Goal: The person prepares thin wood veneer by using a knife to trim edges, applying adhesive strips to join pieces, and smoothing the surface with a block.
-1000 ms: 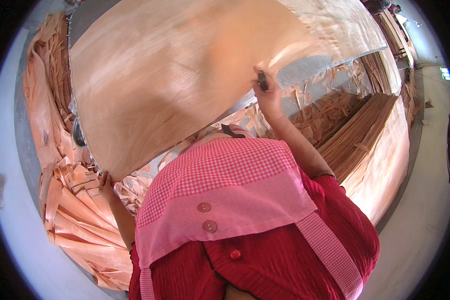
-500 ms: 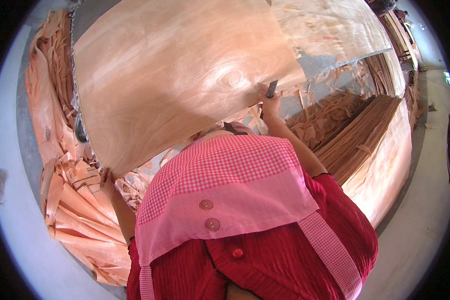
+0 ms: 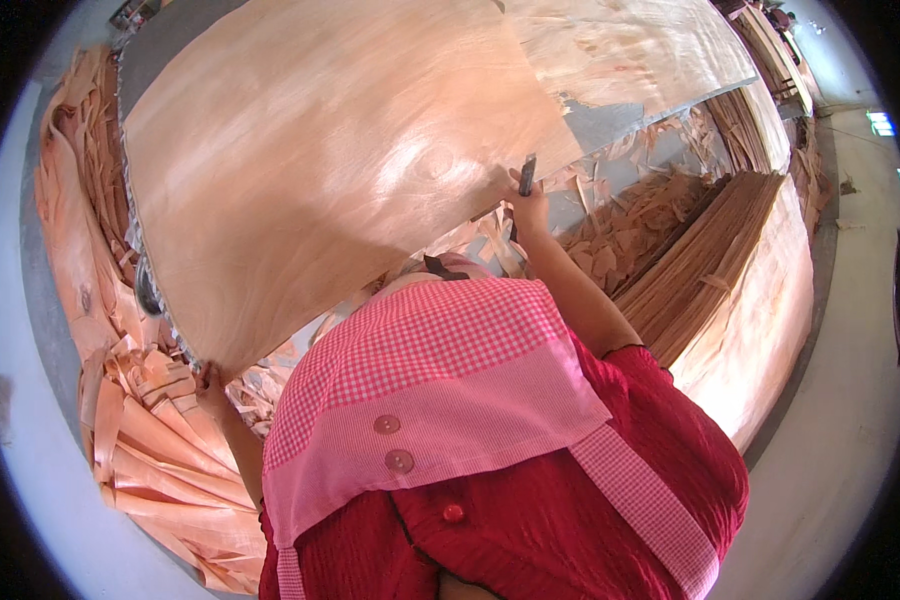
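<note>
We pinch the veneer sheet (image 3: 350, 130) by its near left corner in our left hand (image 3: 211, 388); our right hand (image 3: 531, 212) closes round a dark tool (image 3: 527, 174) at the near edge. The sheet lies over the grey bench (image 3: 610, 122); rightward, scraps (image 3: 660, 220) strew the gap before the veneer stack (image 3: 705, 265). The sheet looks tan, swirl-grained.

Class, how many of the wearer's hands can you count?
2: the left hand at the near left corner of the wood sheet, the right hand by its near edge, gripping a dark tool.
</note>
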A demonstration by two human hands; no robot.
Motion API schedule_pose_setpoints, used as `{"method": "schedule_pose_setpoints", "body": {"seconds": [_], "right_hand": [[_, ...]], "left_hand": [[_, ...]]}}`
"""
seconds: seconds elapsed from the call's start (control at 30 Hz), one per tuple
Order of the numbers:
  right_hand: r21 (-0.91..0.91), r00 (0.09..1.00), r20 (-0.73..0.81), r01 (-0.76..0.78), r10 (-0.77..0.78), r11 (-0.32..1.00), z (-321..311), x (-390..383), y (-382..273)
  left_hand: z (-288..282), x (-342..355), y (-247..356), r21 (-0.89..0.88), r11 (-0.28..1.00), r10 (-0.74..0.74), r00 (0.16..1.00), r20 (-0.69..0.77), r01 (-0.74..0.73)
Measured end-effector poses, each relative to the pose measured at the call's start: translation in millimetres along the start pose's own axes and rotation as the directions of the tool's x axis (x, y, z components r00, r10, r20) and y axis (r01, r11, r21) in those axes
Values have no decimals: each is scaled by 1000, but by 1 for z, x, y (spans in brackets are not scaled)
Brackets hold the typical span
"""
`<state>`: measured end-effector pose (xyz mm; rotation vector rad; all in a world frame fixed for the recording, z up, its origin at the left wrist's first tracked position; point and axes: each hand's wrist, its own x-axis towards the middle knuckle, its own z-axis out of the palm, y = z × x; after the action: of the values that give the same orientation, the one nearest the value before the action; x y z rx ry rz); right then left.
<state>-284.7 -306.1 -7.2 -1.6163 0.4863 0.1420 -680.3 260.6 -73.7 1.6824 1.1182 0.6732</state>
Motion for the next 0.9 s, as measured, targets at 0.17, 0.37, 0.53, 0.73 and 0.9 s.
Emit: {"method": "schedule_pose_setpoints", "body": {"seconds": [0.17, 0.37, 0.53, 0.73, 0.9], "right_hand": [[92, 1000, 4, -24, 24, 996, -33, 11, 14], [-598, 889, 96, 411, -448, 688, -20, 16, 2], [-499, 671, 461, 737, -581, 455, 0, 11, -34], [-554, 512, 657, 826, -553, 107, -2, 38, -32], [-425, 474, 716, 878, -512, 219, 4, 38, -45]], "left_hand": [[35, -8, 30, 73, 992, -102, 995, 24, 100], [-17, 4, -16, 349, 937, 27, 994, -102, 10], [39, -19, 26, 922, 335, 415, 909, 41, -194], [155, -83, 133, 792, 525, 390, 915, 100, -311], [157, -83, 114, 681, 705, 342, 936, -81, -199]]}}
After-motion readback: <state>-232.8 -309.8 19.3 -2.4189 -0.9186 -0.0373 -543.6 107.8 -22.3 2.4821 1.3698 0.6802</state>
